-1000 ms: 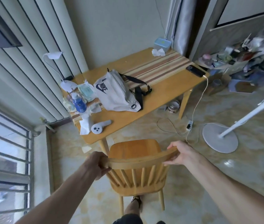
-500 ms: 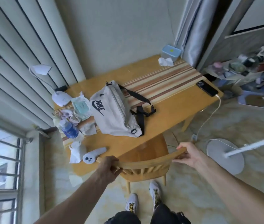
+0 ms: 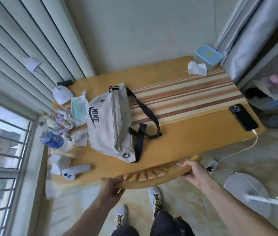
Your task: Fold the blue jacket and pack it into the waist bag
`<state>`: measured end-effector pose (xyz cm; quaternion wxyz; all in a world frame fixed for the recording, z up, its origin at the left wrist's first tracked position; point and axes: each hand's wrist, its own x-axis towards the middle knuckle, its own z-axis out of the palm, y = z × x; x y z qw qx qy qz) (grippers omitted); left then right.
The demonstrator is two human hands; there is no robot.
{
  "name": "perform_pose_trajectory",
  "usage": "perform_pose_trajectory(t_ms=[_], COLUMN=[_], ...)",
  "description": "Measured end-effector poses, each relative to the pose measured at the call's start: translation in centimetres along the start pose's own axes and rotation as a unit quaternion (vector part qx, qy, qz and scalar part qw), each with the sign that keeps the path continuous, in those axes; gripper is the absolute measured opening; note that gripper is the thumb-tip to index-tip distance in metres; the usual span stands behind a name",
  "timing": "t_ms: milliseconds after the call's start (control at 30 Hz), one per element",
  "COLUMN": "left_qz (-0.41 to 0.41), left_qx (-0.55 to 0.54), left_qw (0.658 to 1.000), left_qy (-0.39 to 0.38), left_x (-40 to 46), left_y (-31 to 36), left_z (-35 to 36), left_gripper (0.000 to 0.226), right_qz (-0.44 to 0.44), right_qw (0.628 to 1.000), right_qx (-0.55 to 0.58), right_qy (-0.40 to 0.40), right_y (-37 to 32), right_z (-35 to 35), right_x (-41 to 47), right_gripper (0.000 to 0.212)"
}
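A light grey waist bag (image 3: 111,123) with a black strap lies zipped on the wooden table (image 3: 194,133), left of centre. No blue jacket is in view. My left hand (image 3: 111,185) grips the left end of a wooden chair's curved top rail (image 3: 151,179). My right hand (image 3: 195,171) grips the rail's right end. The chair's seat is hidden under the table's near edge, and only its back shows.
On the table's left lie tissues, a wipes pack (image 3: 78,109), a blue bottle (image 3: 52,139), a lamp base (image 3: 62,95) and a white controller (image 3: 76,172). A phone (image 3: 242,116) on a cable lies at the right edge. A fan base (image 3: 247,193) stands on the floor to the right.
Both hands have pushed the chair forward until its seat went under the table. I have stepped closer, so the table now sits nearer and my feet show below.
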<state>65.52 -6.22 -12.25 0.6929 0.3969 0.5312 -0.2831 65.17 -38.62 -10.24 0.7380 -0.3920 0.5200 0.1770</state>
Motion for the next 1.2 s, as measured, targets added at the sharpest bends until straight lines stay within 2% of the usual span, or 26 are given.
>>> perform_pose_trajectory(t_ms=[100,267,367,467,533,567,633,667,700,733,800,833,867,933,1000,1133,1200], left_qz=[0.011,0.022,0.051,0.148,0.200,0.224,0.261,0.280,0.301,0.322,0.354,0.365,0.380,0.397,0.413,0.399,0.391], left_qx=[0.012,0.070,0.107,0.271,0.413,0.490,0.643,0.696,0.730,0.747,0.775,0.789,0.798,0.810,0.813,0.814,0.817], left_qw=[1.000,0.991,0.980,0.926,0.863,0.817,0.693,0.633,0.586,0.556,0.504,0.477,0.453,0.420,0.399,0.420,0.422], left_qy=[0.020,0.108,0.158,0.216,0.214,0.208,0.196,0.191,0.185,0.174,0.143,0.128,0.116,0.103,0.093,0.053,0.044], left_x=[0.8,0.5,-0.2,-0.7,-1.6,-2.1,-2.5,-2.7,-2.9,-3.2,-3.9,-4.4,-4.7,-5.0,-5.2,-5.9,-6.4], left_y=[-0.6,-0.3,0.3,0.4,0.3,0.2,0.0,-0.2,-0.4,-0.8,-1.6,-2.0,-2.5,-3.3,-3.7,-3.5,-3.1], left_z=[-0.1,0.6,0.7,0.8,1.0,1.1,0.8,0.5,0.3,0.2,0.1,0.1,-0.1,-0.8,-1.6,-2.2,-2.2], left_gripper=[0.023,0.021,0.020,0.032,0.048,0.045,0.033,0.033,0.035,0.036,0.039,0.041,0.042,0.043,0.043,0.048,0.049], right_qz=[0.009,0.011,0.025,0.016,-0.020,-0.044,-0.110,-0.157,-0.210,-0.265,-0.344,-0.354,-0.349,-0.335,-0.318,-0.289,-0.292], right_qw=[1.000,1.000,0.999,0.992,0.984,0.977,0.942,0.908,0.858,0.791,0.636,0.572,0.524,0.487,0.485,0.512,0.556], right_qx=[0.003,0.026,-0.009,-0.074,-0.103,-0.137,-0.255,-0.337,-0.423,-0.511,-0.663,-0.720,-0.762,-0.798,-0.808,-0.805,-0.775], right_qy=[-0.014,-0.011,0.021,0.097,0.142,0.159,0.186,0.194,0.202,0.205,0.192,0.174,0.150,0.115,0.106,0.085,0.071], right_y=[0.2,0.7,0.2,-0.2,-0.2,-0.1,0.4,0.8,1.3,1.9,3.4,4.1,4.8,5.9,6.3,5.9,5.7], right_z=[-0.9,-1.6,-1.3,-1.0,-0.8,-0.6,-0.4,-0.5,-0.5,-0.6,-0.9,-1.1,-1.2,-1.1,-0.6,-0.2,0.7], right_x=[0.9,1.6,1.7,1.7,1.5,1.1,0.3,-0.1,-0.8,-1.2,-2.1,-2.5,-2.9,-3.9,-4.9,-6.3,-7.3], right_gripper=[0.026,0.029,0.027,0.020,0.022,0.029,0.053,0.065,0.071,0.067,0.037,0.031,0.037,0.045,0.047,0.047,0.044])
